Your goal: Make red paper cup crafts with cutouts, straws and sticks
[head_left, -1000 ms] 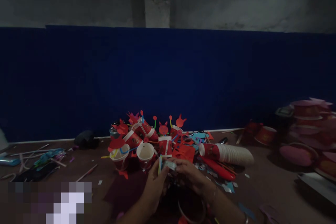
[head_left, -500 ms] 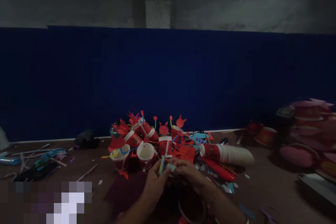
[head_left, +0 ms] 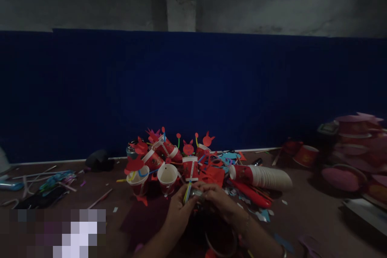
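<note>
Close together at the middle front are my left hand [head_left: 178,211] and my right hand [head_left: 222,203], both with curled fingers. My left hand grips a few thin straws [head_left: 188,193] in yellow, white and blue, tilted upward. Between the two hands is a small, pale, shiny piece [head_left: 197,196], pinched by my right fingers; its kind is unclear. Just beyond my fingertips stands a red-and-white paper cup [head_left: 190,169] with a red paper animal head. Another paper cup [head_left: 167,175], mouth upward, is left of it. Below my hands sits a dark, round-rimmed object [head_left: 222,246], partly hidden.
A nested stack of paper cups [head_left: 272,178] lies on its side at right, behind a red pouch-like object [head_left: 252,195]. Red paper [head_left: 213,176] and scraps litter the table [head_left: 121,225]. Finished-looking red cups [head_left: 353,141] are piled far right. A blue panel [head_left: 193,88] rises behind.
The straws have tilted slightly to the right in my left hand. The pale piece between my fingers has turned a little. My hands stay in nearly the same place.
</note>
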`<state>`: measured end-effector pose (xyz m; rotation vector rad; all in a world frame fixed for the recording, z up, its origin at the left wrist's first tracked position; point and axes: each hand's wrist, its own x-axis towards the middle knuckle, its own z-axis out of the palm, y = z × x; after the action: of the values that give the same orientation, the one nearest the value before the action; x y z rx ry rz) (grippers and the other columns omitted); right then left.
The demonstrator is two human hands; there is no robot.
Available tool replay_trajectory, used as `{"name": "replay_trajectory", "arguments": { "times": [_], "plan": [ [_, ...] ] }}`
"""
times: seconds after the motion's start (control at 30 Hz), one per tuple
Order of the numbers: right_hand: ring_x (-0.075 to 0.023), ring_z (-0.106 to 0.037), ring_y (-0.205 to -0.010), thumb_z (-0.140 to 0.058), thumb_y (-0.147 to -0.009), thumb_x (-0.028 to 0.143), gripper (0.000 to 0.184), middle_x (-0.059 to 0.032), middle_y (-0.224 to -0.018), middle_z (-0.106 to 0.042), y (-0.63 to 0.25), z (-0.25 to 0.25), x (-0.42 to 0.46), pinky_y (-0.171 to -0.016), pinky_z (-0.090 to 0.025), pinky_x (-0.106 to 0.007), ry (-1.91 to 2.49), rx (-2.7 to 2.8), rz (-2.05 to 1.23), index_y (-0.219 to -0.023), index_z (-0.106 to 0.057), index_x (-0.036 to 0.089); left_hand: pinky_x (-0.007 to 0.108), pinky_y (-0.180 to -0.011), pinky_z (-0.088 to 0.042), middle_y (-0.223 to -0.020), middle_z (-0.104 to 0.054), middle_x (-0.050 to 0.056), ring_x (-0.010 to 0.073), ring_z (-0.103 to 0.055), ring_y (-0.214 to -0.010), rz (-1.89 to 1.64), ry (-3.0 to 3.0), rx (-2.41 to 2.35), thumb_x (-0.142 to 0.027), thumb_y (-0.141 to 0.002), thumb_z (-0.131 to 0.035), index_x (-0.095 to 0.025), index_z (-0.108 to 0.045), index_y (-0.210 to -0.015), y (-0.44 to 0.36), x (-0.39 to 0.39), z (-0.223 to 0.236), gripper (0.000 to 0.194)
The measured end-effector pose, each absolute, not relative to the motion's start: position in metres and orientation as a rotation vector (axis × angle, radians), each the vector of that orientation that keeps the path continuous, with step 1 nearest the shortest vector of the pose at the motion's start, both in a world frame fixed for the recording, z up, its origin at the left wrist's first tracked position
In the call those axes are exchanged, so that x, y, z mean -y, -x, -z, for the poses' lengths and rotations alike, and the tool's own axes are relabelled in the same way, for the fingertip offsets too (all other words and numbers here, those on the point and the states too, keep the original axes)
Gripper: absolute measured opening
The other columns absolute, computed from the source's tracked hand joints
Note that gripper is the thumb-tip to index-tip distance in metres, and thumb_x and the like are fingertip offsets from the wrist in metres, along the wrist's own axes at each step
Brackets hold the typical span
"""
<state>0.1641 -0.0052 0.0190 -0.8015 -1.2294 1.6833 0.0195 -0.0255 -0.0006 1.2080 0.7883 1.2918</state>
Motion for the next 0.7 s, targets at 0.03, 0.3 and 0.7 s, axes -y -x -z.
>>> {"name": "replay_trajectory", "arguments": {
  "times": [0.03, 0.3, 0.7],
  "plan": [
    [-0.0067, -0.046, -0.056, -0.055, -0.054, 0.016, 0.009, 0.0002, -0.085, -0.061, -0.164, -0.019, 0.006, -0.045, -0.032, -0.017, 0.804, 1.22, -1.675, -0.052, -0.065, 0.015, 0.025, -0.068, -0.048, -0.082, -0.066, 0.003, 0.0164, -0.06, -0.073, -1.298, -1.215, -0.79, -0.033, -0.074, -0.065, -0.017, -0.064, -0.094, -0.019, 0.026, -0.001, 0.026],
    [-0.0098, -0.047, -0.059, -0.055, -0.055, 0.017, 0.009, -0.0014, -0.082, -0.062, -0.156, -0.016, 0.008, -0.047, -0.034, -0.018, 0.792, 1.111, -1.605, -0.047, -0.06, 0.016, 0.015, -0.046, -0.039, -0.063, -0.061, -0.003, 0.0065, -0.048, -0.047, -1.299, -1.148, -0.829, -0.038, -0.069, -0.069, -0.017, -0.065, -0.089, -0.022, 0.028, -0.005, 0.03],
    [-0.0048, -0.043, -0.044, -0.073, -0.06, 0.026, 0.018, 0.005, -0.057, -0.055, -0.16, -0.024, 0.013, -0.045, -0.034, -0.018, 0.851, 1.137, -1.845, -0.067, -0.062, 0.016, 0.025, -0.062, -0.05, -0.075, -0.068, 0.002, 0.0146, -0.062, -0.065, -1.313, -0.903, -0.811, -0.039, -0.061, -0.075, -0.017, -0.064, -0.09, -0.023, 0.027, -0.005, 0.039]
  ]
}}
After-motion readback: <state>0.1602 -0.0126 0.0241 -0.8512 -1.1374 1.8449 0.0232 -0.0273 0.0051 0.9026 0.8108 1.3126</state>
